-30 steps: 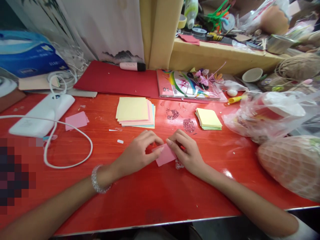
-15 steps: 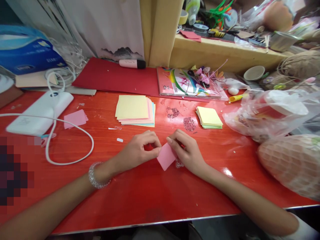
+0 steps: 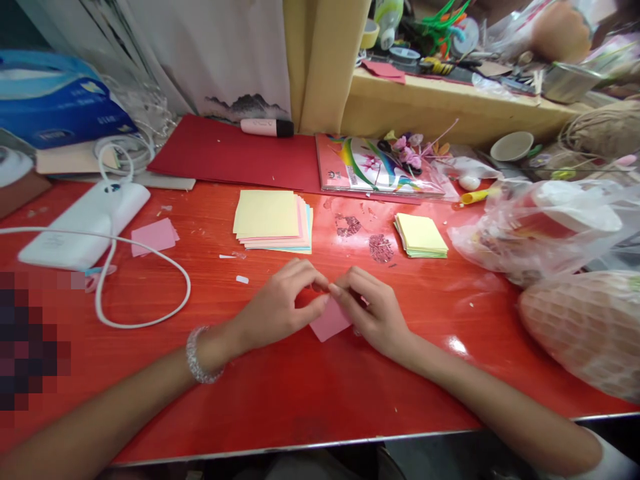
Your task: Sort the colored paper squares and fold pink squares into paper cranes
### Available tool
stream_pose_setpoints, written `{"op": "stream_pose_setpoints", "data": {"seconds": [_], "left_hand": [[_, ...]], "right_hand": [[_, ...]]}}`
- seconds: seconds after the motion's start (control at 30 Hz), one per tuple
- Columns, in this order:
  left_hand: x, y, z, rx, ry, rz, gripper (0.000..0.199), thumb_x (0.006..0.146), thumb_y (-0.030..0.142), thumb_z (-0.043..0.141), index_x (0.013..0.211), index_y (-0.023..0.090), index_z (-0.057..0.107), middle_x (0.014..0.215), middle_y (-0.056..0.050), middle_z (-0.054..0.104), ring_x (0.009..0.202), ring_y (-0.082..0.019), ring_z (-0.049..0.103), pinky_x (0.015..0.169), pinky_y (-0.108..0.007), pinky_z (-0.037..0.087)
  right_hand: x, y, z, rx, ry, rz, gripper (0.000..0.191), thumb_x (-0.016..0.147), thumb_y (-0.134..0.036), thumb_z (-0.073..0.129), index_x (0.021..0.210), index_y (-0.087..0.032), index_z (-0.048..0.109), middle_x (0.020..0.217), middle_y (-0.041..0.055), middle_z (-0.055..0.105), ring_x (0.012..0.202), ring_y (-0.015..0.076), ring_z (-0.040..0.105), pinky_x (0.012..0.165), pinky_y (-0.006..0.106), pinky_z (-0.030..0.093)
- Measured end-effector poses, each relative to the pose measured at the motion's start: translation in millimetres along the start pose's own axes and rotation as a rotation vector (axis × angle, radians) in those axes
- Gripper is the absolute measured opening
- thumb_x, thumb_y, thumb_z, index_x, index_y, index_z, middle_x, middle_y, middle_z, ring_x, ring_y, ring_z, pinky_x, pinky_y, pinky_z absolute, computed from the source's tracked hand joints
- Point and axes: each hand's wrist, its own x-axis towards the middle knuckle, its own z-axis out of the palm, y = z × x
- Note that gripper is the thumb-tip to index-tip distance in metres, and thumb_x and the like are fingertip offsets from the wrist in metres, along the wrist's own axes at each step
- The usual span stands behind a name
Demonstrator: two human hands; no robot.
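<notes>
A small pink paper square [image 3: 329, 323] is held between my hands over the red table [image 3: 280, 400], one corner toward me. My left hand [image 3: 287, 300] pinches its upper left edge with thumb and fingers. On the other side my right hand [image 3: 375, 310] grips the upper right part, and the fingertips of both hands meet at the paper's top. Beyond the hands lie a larger stack of coloured paper [image 3: 267, 215], yellow on top, and a smaller stack of square sheets [image 3: 421, 235]. More pink paper pieces [image 3: 153, 237] rest at the left.
A white power bank [image 3: 83, 227] with its looped cable [image 3: 187, 293] takes up the left. Behind are dark red card [image 3: 225, 157], a marker [image 3: 267, 127] and a paper packet [image 3: 345, 170]. Plastic bags [image 3: 550, 227] and a net-wrapped bundle [image 3: 585, 327] crowd the right.
My left hand has shifted right and its fingertips have come up against those of my right hand at the top of the pink paper. The paper's upper part is now more covered.
</notes>
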Motion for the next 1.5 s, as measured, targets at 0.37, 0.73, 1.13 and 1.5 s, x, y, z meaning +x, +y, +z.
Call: {"op": "stream_pose_setpoints", "data": {"seconds": [0.37,0.73,1.13,1.5], "left_hand": [[-1,3,2.0,0.014,-0.043,0.081,0.013,0.086,0.015,0.045,0.074,0.017,0.049,0.076,0.0,0.05,0.078,-0.013,0.047,0.072,-0.025,0.041],[0,3,-0.7,-0.042,-0.075,0.088,0.014,0.08,0.013,0.045,0.068,0.019,0.042,0.071,0.001,0.046,0.073,-0.012,0.044,0.067,-0.024,0.038],[3,-6,-1.0,-0.089,-0.066,0.187,0.022,0.08,0.021,0.051,0.065,0.02,0.035,0.069,0.001,0.044,0.069,-0.013,0.042,0.07,-0.027,0.04],[-3,-6,-0.6,-0.128,0.139,0.167,0.006,0.083,0.017,0.042,0.077,0.019,0.043,0.078,-0.003,0.05,0.073,-0.013,0.047,0.072,-0.025,0.044]], "right_hand": [[-3,-3,2,-0.033,-0.021,-0.007,0.019,0.09,-0.024,0.051,0.072,-0.018,0.054,0.066,-0.0007,0.048,0.058,0.0101,0.044,0.053,0.024,0.036],[-4,-5,1,0.0,-0.025,-0.013,0.019,0.09,-0.026,0.051,0.074,-0.019,0.056,0.065,-0.0014,0.047,0.057,0.0099,0.043,0.052,0.024,0.035],[0,4,-5,0.078,0.049,0.153,0.024,0.088,-0.033,0.054,0.068,-0.02,0.054,0.062,-0.0014,0.047,0.056,0.0118,0.042,0.051,0.026,0.034],[-5,2,-6,-0.042,0.038,0.142,0.023,0.086,-0.037,0.056,0.069,-0.022,0.056,0.062,-0.0004,0.051,0.055,0.0137,0.046,0.052,0.028,0.037]]}}
